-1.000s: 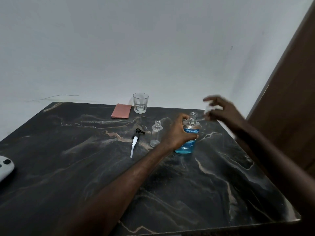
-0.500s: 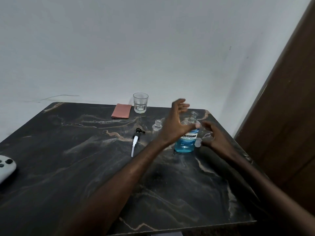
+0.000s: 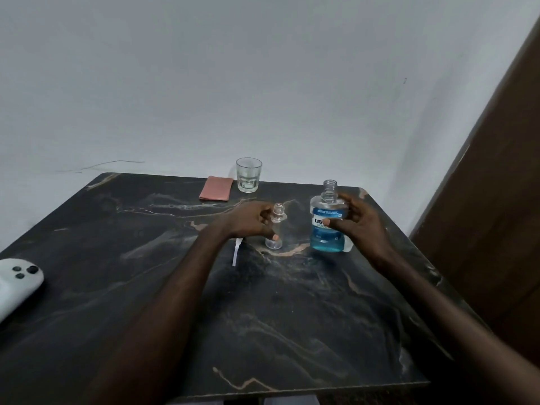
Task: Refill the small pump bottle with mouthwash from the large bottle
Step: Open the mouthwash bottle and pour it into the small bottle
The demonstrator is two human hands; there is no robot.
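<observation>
1. Within the left hand (image 3: 248, 222), the small bottle (image 3: 276, 226) stands upright on the dark marble table (image 3: 292, 317). The fingers curl round its left side and the thumb tip presses low on its front. The bottle is clear, looks empty, and its neck is uncapped.
2. Within the right hand (image 3: 358, 226), the large mouthwash bottle (image 3: 326, 226) stands upright on the table. The thumb lies across the blue label and the fingers wrap its right side. The hand is closed round the body. The neck is open; blue liquid fills the lower part.
3. Between the two hands, the bottles stand near each other and do not touch.
4. Just below the left wrist, the white tube of the pump head (image 3: 236, 252) lies flat on the table; its upper part is hidden by the hand.
5. Beyond the left hand, at the far table edge, an empty drinking glass (image 3: 248, 174) stands just beside a folded pink cloth (image 3: 216, 188).
6. Well to the left of the left forearm, a white device (image 3: 17, 283) with dark round spots rests at the table edge; its kind cannot be determined.
</observation>
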